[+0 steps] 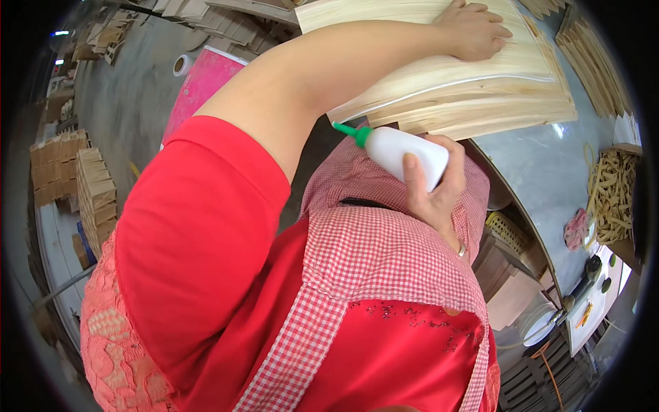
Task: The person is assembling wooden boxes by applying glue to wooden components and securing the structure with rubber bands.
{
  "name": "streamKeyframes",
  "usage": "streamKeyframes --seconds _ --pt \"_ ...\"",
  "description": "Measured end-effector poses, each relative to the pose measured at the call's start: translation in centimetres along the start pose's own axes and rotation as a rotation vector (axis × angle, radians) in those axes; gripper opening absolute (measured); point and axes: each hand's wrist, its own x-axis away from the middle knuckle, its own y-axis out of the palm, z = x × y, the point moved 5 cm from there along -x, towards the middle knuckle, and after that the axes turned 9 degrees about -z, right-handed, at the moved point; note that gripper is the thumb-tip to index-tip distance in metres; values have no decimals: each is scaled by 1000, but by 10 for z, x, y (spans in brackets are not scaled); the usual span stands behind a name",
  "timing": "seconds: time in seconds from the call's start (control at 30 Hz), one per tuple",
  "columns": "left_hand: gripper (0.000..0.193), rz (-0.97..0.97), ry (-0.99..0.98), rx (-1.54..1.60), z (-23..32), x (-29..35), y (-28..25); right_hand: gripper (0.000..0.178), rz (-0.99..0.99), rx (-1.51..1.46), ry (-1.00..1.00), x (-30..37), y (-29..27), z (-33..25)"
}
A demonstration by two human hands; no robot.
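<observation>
My left hand [473,31] rests on a stack of thin pale wood veneer sheets [405,69] at the far side, its fingers apart and slightly bent. The bare left forearm reaches across the sheets from a red sleeve. In front of my apron, my right hand [434,196] grips a white squeeze bottle [398,152] with a green cap and nozzle. The bottle is tilted, its nozzle pointing up and left, apart from the sheets. A thin white line runs along the near side of the stack, above several staggered sheet edges.
The sheets lie on a grey table [528,161]. Toward its right stand a box of curled tan strips [611,196], a pink cloth [576,229] and more veneer strips [594,62]. A pink board [202,86] and a roll [182,65] are at left, with stacked wood pieces [96,185] beyond.
</observation>
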Motion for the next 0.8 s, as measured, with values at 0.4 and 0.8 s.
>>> streamKeyframes --seconds 0.4,0.8 --pt "42 106 54 -195 -18 -29 30 37 139 -213 111 -14 -41 25" --pt "41 45 29 -151 -3 -24 20 49 938 -223 277 -30 -251 123"
